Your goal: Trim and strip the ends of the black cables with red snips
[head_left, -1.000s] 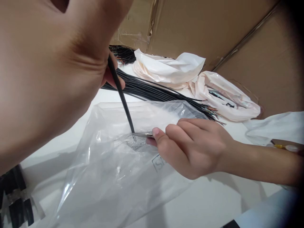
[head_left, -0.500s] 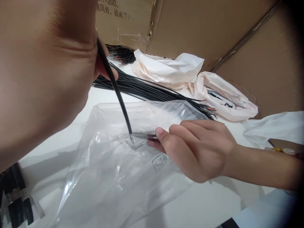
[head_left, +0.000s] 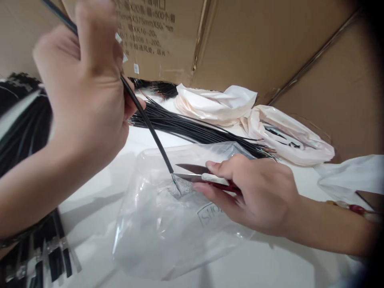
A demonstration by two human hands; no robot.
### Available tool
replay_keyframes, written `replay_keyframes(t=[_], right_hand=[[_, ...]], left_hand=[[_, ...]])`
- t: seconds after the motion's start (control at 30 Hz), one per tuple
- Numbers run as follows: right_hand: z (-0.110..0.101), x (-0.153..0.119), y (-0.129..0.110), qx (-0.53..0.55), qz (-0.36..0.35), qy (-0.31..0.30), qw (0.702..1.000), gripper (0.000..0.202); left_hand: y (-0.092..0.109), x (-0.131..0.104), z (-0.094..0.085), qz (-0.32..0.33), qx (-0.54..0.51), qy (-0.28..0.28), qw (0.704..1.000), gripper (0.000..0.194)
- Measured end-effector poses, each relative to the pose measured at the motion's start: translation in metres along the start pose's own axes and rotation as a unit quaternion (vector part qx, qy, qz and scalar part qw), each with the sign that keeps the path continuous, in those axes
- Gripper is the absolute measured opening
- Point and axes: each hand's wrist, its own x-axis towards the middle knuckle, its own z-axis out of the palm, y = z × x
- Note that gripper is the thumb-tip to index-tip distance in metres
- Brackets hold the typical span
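Observation:
A black cable (head_left: 153,134) runs down at a slant from my left hand (head_left: 87,84), whose fingers are closed around it. Thin inner wires (head_left: 177,185) stick out of the cable's lower end. Scissors (head_left: 219,185) with red handles are gripped in my right hand (head_left: 258,192). Their blades are parted, and the tips lie right beside the bared end of the cable. Beneath both is a clear plastic bag (head_left: 144,236) with printed letters, lying on the white table. Small silvery clippings (head_left: 183,185) sit on it below the wires.
Behind the bag lies a bundle of black cables (head_left: 192,128). Two pale plastic bags (head_left: 216,102) with rolled rims stand by the cardboard wall (head_left: 240,44). More black cables (head_left: 21,124) are at the left, and cable pieces with clear ends (head_left: 51,256) lie at lower left.
My left hand has moved farther from the camera, still holding the cable. The scissors' blades have come apart, and more of the inner wires shows at the cable's end.

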Motion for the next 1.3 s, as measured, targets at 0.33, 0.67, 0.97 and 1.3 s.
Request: replay_keyframes(t=[0.33,0.67,0.97,1.3], right_hand=[[0.001,0.019,-0.018,0.118,0.119,0.052,0.984,0.021],[-0.002,0.019,-0.034,0.088,0.103,0.017,0.991,0.022],[0.007,0.018,-0.034,0.027,0.094,0.074,0.992,0.023],[0.005,0.019,-0.034,0.062,0.097,0.116,0.987,0.023]], left_hand=[[0.023,0.015,0.005,-0.041,0.016,0.036,0.998,0.041],[0.027,0.013,0.008,-0.026,0.015,0.057,0.998,0.041],[0.034,0.009,0.005,-0.036,0.022,0.049,0.998,0.038],[0.041,0.006,0.004,-0.099,0.0,0.034,0.994,0.036]])
